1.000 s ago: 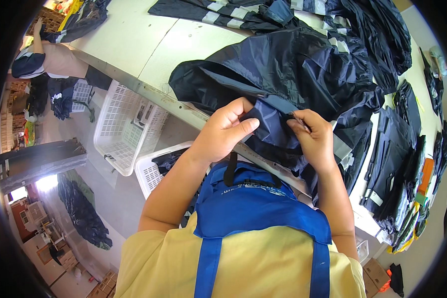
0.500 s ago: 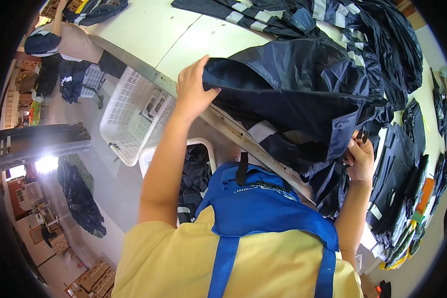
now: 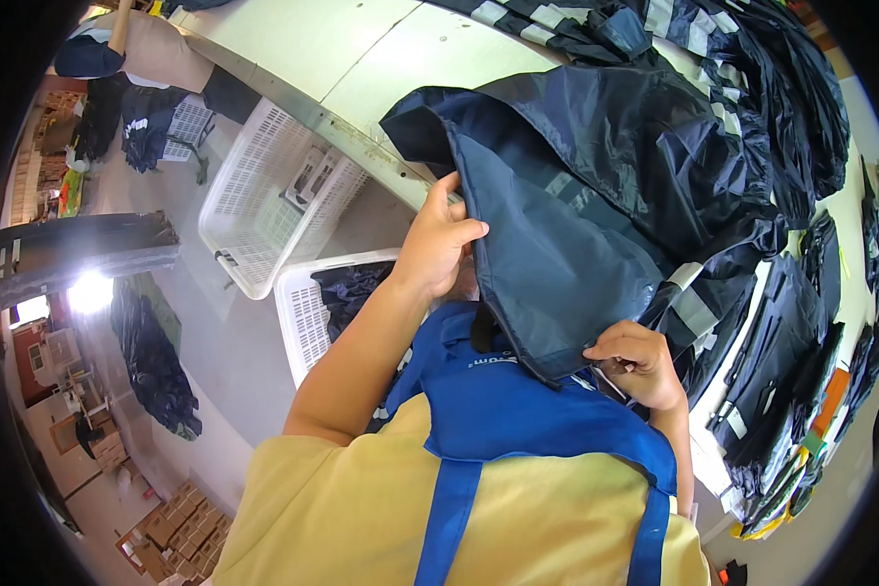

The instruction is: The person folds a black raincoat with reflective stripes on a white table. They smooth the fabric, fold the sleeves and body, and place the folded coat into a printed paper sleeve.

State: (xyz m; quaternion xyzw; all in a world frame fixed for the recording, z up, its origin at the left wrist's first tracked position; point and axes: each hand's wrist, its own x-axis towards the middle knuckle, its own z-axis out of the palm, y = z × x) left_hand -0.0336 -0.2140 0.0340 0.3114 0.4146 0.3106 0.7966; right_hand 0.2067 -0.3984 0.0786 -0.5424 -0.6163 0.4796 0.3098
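At the left of the frame, a dark, crumpled bundle (image 3: pixel 156 361) lies on the floor, and in the upper left a person (image 3: pixel 161 49) stands beside the pale table (image 3: pixel 361 59). Next comes a white plastic basket (image 3: pixel 239 186), with a second white basket (image 3: pixel 301 317) below it holding dark fabric (image 3: pixel 347 293). Left of centre, the left hand (image 3: pixel 438 239) is partly closed, the garment's edge pinched between thumb and fingers. The dark, shiny garment (image 3: pixel 566 259) spreads from the centre toward the upper right, its lower corner hanging over the blue apron (image 3: pixel 547 420). Right of centre, the right hand (image 3: pixel 640 366) has its fingers curled in at that corner; whether it holds anything else I cannot tell. Folded dark garments (image 3: pixel 767 342) fill the right side, beside an orange piece (image 3: pixel 832 400).
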